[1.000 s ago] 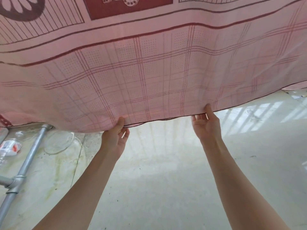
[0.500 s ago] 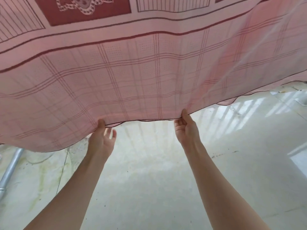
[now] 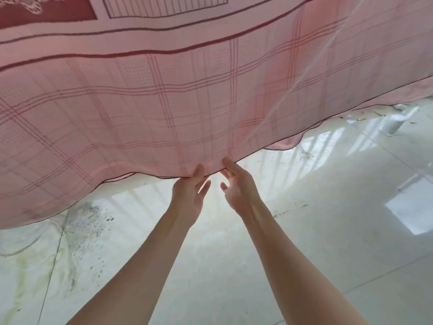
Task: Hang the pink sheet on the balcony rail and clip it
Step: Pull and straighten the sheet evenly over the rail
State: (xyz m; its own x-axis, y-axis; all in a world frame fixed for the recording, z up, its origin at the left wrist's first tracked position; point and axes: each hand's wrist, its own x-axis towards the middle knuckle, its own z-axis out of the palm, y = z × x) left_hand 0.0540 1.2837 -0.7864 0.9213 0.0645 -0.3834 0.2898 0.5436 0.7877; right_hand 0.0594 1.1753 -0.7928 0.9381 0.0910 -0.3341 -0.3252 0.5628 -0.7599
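The pink sheet (image 3: 164, 95), checked with dark red lines and a dark hem, hangs across the whole upper half of the head view, lifted toward me. My left hand (image 3: 189, 195) pinches its lower hem from below, thumb on the front. Close beside it, my right hand (image 3: 236, 188) pinches the same hem, thumb on the cloth and fingers behind. The two hands are almost touching. The balcony rail and any clips are hidden behind the sheet.
Below lies a pale glossy tiled floor (image 3: 234, 266), stained green and speckled at the left (image 3: 82, 221). Small litter and a white object (image 3: 393, 123) lie at the far right under the sheet's edge.
Both hands have slid along the hem toward each other, from well apart to nearly touching. The view has turned right, and the metal pipe at the left is gone from sight.
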